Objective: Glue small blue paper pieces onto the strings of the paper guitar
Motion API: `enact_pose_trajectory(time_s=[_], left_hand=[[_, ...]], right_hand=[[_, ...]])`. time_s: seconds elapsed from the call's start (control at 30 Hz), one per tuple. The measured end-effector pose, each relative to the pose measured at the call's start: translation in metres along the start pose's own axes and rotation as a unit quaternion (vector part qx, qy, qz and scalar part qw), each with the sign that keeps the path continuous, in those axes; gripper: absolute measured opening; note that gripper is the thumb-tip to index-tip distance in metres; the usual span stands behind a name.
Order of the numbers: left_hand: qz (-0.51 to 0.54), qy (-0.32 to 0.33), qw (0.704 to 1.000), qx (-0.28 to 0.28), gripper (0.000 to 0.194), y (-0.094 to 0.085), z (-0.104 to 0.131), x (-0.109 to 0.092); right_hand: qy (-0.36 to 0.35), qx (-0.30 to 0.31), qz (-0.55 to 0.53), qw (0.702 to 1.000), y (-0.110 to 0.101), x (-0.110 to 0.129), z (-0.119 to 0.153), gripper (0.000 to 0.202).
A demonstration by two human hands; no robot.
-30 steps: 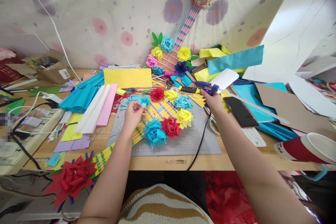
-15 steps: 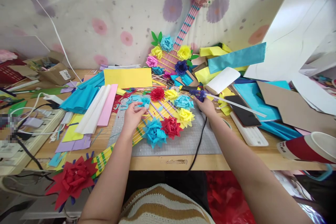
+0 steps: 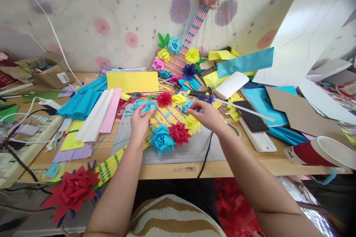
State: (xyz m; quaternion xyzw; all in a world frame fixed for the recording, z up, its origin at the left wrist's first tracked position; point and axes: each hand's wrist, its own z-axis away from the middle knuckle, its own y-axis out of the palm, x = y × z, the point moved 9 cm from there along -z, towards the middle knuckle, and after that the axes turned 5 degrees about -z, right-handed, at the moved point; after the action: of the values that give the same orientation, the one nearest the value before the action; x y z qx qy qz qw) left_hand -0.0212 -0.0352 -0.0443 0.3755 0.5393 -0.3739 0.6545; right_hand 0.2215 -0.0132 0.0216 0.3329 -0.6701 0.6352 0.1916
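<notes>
My left hand [image 3: 139, 120] pinches a small light-blue piece of crepe paper [image 3: 152, 107] at its fingertips, by the left edge of a yellow paper guitar [image 3: 167, 115]. My right hand [image 3: 205, 114] is empty, fingers bent and slightly apart, over the guitar's right side. It partly hides a light-blue paper flower [image 3: 187, 106] and a yellow flower [image 3: 194, 124]. A red flower [image 3: 179, 134] and a larger blue flower [image 3: 162, 139] sit at the guitar's near edge. Just beyond my right hand lies a glue gun [image 3: 205, 98] with a long glue stick sticking out.
A cutting mat [image 3: 178, 155] lies beneath the guitar. A second, pink guitar [image 3: 191, 39] leans on the back wall. Folded crepe paper [image 3: 80, 104], a phone [image 3: 251, 116], cardboard [image 3: 300, 114] and a paper cup [image 3: 319, 152] surround the work. The gun's black cord [image 3: 206, 155] drops over the front edge.
My right hand has let go of the glue gun, which now rests on the table, and has moved left over the flowers. My left hand stays near the same place with the blue paper.
</notes>
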Motion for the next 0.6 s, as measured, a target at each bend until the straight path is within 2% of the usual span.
enact_pose_trajectory(time_s=[0.07,0.13,0.3,0.47,0.6], left_hand=[[-0.005,0.002,1.000,0.001,0.053,0.001,0.002,-0.002],[-0.005,0.004,1.000,0.004,0.060,0.001,0.003,-0.003],[-0.011,0.015,1.000,0.011,0.070,-0.003,0.000,-0.003],[0.000,0.007,1.000,0.023,0.074,-0.004,-0.001,-0.002],[-0.020,-0.004,0.998,0.055,0.058,-0.002,0.000,-0.006]], right_hand=[[-0.040,0.037,-0.077,0.996,0.027,0.031,-0.010,0.020],[-0.051,0.079,-0.123,0.988,0.056,0.050,-0.021,0.019],[-0.003,0.086,-0.208,0.974,0.097,0.061,-0.038,0.017],[0.034,0.065,-0.284,0.956,0.109,0.061,-0.039,0.008],[0.044,0.042,-0.338,0.939,0.099,0.062,-0.043,0.004]])
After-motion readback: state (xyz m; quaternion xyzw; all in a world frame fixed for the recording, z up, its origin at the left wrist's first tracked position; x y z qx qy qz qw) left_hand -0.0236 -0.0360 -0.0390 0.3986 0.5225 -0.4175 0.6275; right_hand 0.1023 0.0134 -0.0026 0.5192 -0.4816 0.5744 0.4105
